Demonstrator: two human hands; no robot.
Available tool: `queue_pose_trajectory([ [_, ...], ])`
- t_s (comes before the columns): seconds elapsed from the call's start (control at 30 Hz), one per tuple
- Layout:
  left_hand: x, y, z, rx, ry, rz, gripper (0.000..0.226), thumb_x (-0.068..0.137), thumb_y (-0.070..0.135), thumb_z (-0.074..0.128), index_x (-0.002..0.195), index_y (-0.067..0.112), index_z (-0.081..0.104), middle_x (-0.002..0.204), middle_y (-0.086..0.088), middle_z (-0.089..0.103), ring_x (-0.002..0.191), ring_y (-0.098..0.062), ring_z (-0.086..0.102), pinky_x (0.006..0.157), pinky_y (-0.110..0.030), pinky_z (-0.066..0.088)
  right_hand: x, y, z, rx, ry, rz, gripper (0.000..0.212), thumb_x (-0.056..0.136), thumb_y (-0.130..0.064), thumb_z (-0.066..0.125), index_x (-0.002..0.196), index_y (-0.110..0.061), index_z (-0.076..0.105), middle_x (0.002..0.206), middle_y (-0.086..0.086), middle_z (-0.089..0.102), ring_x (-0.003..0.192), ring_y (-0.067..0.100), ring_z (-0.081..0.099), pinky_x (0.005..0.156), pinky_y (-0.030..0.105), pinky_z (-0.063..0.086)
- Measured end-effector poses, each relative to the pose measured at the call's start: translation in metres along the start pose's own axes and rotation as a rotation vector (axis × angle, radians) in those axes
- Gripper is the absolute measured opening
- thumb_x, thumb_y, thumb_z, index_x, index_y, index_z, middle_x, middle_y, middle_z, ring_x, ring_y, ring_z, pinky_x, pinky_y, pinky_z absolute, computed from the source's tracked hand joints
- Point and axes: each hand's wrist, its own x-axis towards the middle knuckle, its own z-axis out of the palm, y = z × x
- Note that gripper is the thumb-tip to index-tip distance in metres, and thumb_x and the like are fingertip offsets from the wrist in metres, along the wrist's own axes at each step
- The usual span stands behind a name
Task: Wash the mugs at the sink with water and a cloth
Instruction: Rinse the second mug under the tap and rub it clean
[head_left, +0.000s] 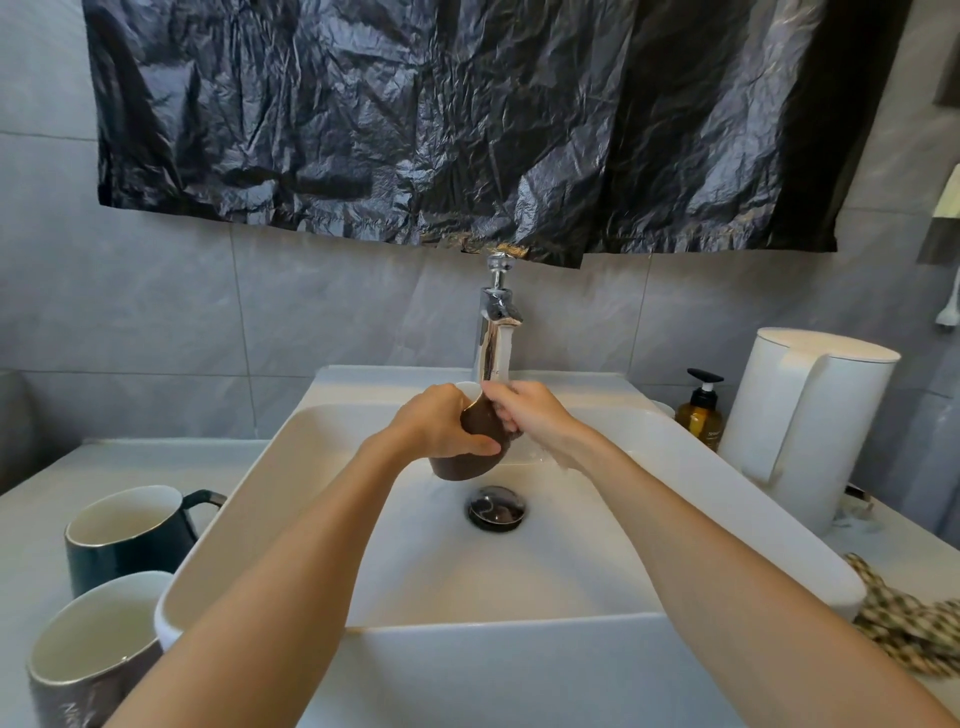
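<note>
Head view.

Item one: brown mug (470, 449), tilted over the sink (519, 577) beneath the running tap (496, 312).
- My left hand (439, 423) grasps its body, thumb laid across the wall.
- My right hand (532, 415) sits at the mug's mouth in the stream; whether it grips the rim or only rubs, I cannot tell.
- Handling, my estimate: rigid ceramic, moderately heavy, slick when wet, liable to chip against the basin.
- Best hold: wrapped round the body, or by the handle, hidden here.

Items two and three: green mug (130, 540) and grey mug (85, 665), upright on the counter left of the sink.
</note>
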Motion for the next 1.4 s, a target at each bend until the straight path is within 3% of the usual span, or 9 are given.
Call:
queue_pose_trajectory([
  [0.2,0.000,0.004,0.003,0.000,0.015,0.058,0.027,0.078,0.040,0.075,0.086,0.017,0.063,0.075,0.003,0.054,0.072,-0.016,0.051,0.052,-0.018,0.035,0.005,0.002,-0.006,0.177,0.046,0.137,0.043,0.094,-0.021,0.046,0.052,-0.018,0.035,0.039,-0.007,0.026,0.046,0.012,0.022,0.051,0.028,0.019],
  [0.4,0.003,-0.007,-0.004,-0.396,-0.014,-0.056,0.021,0.076,0.028,0.080,0.072,0.016,0.064,0.071,0.001,0.062,0.071,-0.016,0.057,0.059,-0.019,0.042,0.005,-0.001,-0.010,0.410,-0.080,0.087,0.040,0.103,-0.034,0.036,0.071,-0.017,0.051,0.055,-0.008,0.044,0.054,0.006,0.035,0.053,0.018,0.031],
  [0.53,0.000,-0.013,-0.005,-0.624,-0.073,-0.142,0.017,0.077,0.029,0.079,0.082,0.016,0.070,0.077,0.000,0.068,0.072,-0.014,0.062,0.062,-0.018,0.045,0.003,0.004,-0.013,0.504,-0.137,0.140,0.032,0.101,-0.035,0.044,0.086,-0.016,0.064,0.074,-0.006,0.053,0.069,0.007,0.044,0.068,0.021,0.036],
  [0.8,0.001,-0.014,0.000,-0.698,-0.182,-0.150,0.031,0.081,0.033,0.074,0.102,0.009,0.070,0.095,-0.008,0.071,0.088,-0.020,0.062,0.083,-0.028,0.045,0.002,0.000,-0.001,0.159,0.126,0.111,0.035,0.088,-0.048,0.063,0.065,-0.023,0.057,0.053,-0.008,0.043,0.056,0.009,0.040,0.056,0.020,0.035],
  [1.07,0.003,-0.022,-0.002,-0.889,-0.149,-0.167,0.020,0.080,0.028,0.074,0.092,0.012,0.070,0.086,-0.005,0.073,0.079,-0.017,0.064,0.073,-0.022,0.045,0.004,0.004,-0.014,0.658,-0.206,0.185,0.029,0.102,-0.029,0.042,0.107,-0.010,0.063,0.074,-0.005,0.053,0.068,0.009,0.061,0.058,0.020,0.052],
  [1.17,0.004,-0.022,-0.002,-0.924,-0.155,-0.188,0.020,0.081,0.028,0.073,0.092,0.011,0.069,0.085,-0.005,0.072,0.077,-0.017,0.064,0.072,-0.023,0.045,0.001,0.003,-0.017,0.603,-0.220,0.179,0.028,0.099,-0.030,0.048,0.109,-0.011,0.067,0.080,-0.005,0.062,0.081,0.013,0.067,0.081,0.028,0.056],
  [1.27,0.006,-0.022,-0.001,-0.980,-0.147,-0.198,0.021,0.081,0.027,0.073,0.093,0.010,0.068,0.085,-0.004,0.072,0.077,-0.017,0.064,0.072,-0.023,0.047,0.007,0.005,-0.014,0.422,-0.086,0.156,0.027,0.086,-0.044,0.065,0.085,-0.021,0.078,0.087,-0.008,0.068,0.097,0.019,0.061,0.107,0.036,0.037],
  [1.33,0.007,-0.023,-0.001,-0.990,-0.138,-0.213,0.032,0.075,0.031,0.076,0.096,0.009,0.068,0.086,-0.006,0.072,0.080,-0.019,0.064,0.074,-0.025,0.047,0.007,0.009,-0.015,0.372,-0.042,0.179,0.027,0.084,-0.045,0.068,0.072,-0.023,0.076,0.092,-0.009,0.069,0.088,0.012,0.059,0.091,0.027,0.038],
  [1.4,0.007,-0.026,-0.001,-1.015,-0.125,-0.229,0.047,0.065,0.036,0.082,0.100,0.007,0.067,0.092,-0.009,0.072,0.086,-0.023,0.063,0.080,-0.029,0.049,0.006,0.013,-0.019,0.439,-0.153,0.180,0.017,0.093,-0.035,0.060,0.093,-0.024,0.073,0.094,-0.009,0.067,0.079,0.005,0.055,0.074,0.022,0.034],
])
